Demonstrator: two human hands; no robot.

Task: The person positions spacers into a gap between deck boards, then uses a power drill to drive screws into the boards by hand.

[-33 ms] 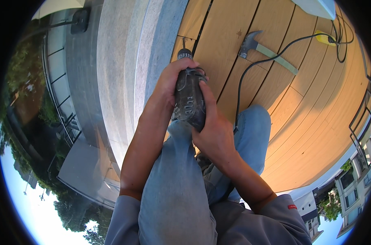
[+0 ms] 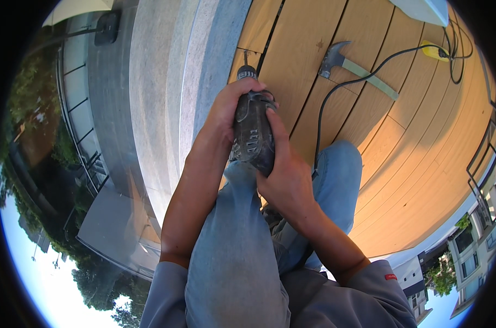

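A dark, dusty corded power drill (image 2: 252, 131) is held between both my hands, its bit (image 2: 246, 58) pointing away from me at the narrow end board beside the grey wall. My left hand (image 2: 230, 104) wraps the front of the drill body just behind the chuck (image 2: 247, 72). Around the rear and handle closes my right hand (image 2: 289, 175), with a finger lying along the drill's side; the trigger is hidden. Whether the bit's tip is inside the wood I cannot tell. A claw hammer (image 2: 362, 74) with a pale green handle lies on the boards to the right.
Wooden deck boards (image 2: 297, 49) with dark gaps spread ahead and right. A black cord (image 2: 332, 90) crosses the hammer handle towards a yellow object (image 2: 435, 51). The grey stone-like wall (image 2: 160, 82) runs along the left, near my forearm. A pale box-like thing (image 2: 425, 10) stands far right.
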